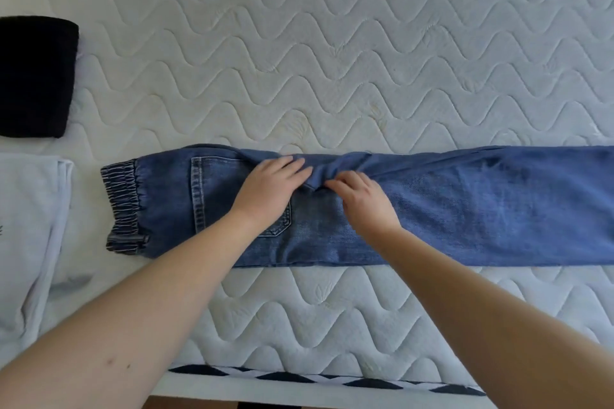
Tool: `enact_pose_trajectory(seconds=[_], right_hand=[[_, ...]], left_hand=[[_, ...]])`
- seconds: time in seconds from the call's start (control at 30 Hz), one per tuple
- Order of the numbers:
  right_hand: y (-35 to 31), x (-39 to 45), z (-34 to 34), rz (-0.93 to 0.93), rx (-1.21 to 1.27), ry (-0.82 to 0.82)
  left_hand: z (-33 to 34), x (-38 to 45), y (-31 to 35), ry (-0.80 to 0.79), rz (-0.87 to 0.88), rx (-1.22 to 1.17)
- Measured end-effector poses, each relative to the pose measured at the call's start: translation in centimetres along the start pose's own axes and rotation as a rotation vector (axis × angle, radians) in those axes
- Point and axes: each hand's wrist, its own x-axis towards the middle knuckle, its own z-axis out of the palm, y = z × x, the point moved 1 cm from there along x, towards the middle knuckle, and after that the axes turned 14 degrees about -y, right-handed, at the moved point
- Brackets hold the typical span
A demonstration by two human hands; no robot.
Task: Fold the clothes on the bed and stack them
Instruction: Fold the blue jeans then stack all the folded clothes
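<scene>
We have the jeans [415, 206] halved lengthwise across the bed [332, 43]. Our left hand [270, 191] presses flat on the seat to pin it, while our right hand [360, 197] pinches the crotch flap, likely tucking it.

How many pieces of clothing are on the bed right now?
3: jeans across the middle under both hands, black folded garment far left, white garment below it. More may lie outside view.

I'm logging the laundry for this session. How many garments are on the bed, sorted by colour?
Blue: 1, the jeans, lying flat under both hands
Black: 1, a folded garment at the left edge
White: 1, a garment at the left, below the black one
Total: 3
</scene>
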Motion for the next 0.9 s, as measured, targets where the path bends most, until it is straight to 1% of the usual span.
enact_pose_trajectory(seconds=[0.03, 0.07, 0.1, 0.13, 0.17, 0.27, 0.3, 0.33, 0.4, 0.47, 0.53, 0.6, 0.77, 0.9], right_hand=[[0.2, -0.4, 0.7, 0.021, -0.029, -0.106], [0.3, -0.8, 1.2, 0.03, -0.047, -0.176], [0.4, -1.1, 1.5, 0.027, -0.049, -0.199], [0.4, -1.3, 1.6, 0.021, -0.033, -0.184], [0.5, -1.6, 1.5, 0.021, 0.004, -0.135], [0.8, -1.7, 0.8, 0.078, 0.105, 0.132], [0.9, -1.5, 0.5, 0.116, 0.1, 0.183], [1.0, -1.1, 0.4, 0.154, 0.084, 0.192], [1.3, -0.3, 0.5, 0.207, 0.04, 0.099], [1.8, 0.0, 1.3, 0.25, -0.017, -0.06], [3.1, -0.4, 2.2, 0.289, -0.083, -0.136], [5.1, -1.0, 2.4, 0.349, -0.12, -0.153], [10.9, -4.2, 1.7, 0.594, -0.092, -0.151], [13.0, -6.5, 0.9, 0.739, -0.027, -0.176]], left_hand=[[1.0, -0.4, 0.2, -0.093, -0.026, 0.077], [1.9, -0.8, 0.3, -0.155, -0.053, 0.139], [2.6, -1.1, 0.4, -0.179, -0.075, 0.168], [3.0, -1.4, 0.6, -0.184, -0.095, 0.176], [3.4, -1.5, 0.8, -0.185, -0.105, 0.189], [3.8, -1.1, 0.9, -0.21, -0.125, 0.233], [3.9, -0.8, 0.9, -0.225, -0.144, 0.236], [3.8, -0.5, 1.0, -0.241, -0.167, 0.232], [3.9, 0.0, 1.2, -0.256, -0.194, 0.229], [4.0, 0.3, 1.1, -0.251, -0.207, 0.233], [4.2, 0.4, 0.8, -0.254, -0.217, 0.239], [4.3, 0.6, 0.6, -0.271, -0.22, 0.235], [4.3, 0.9, 0.4, -0.313, -0.215, 0.201], [3.5, 1.1, 0.9, -0.333, -0.201, 0.215]])
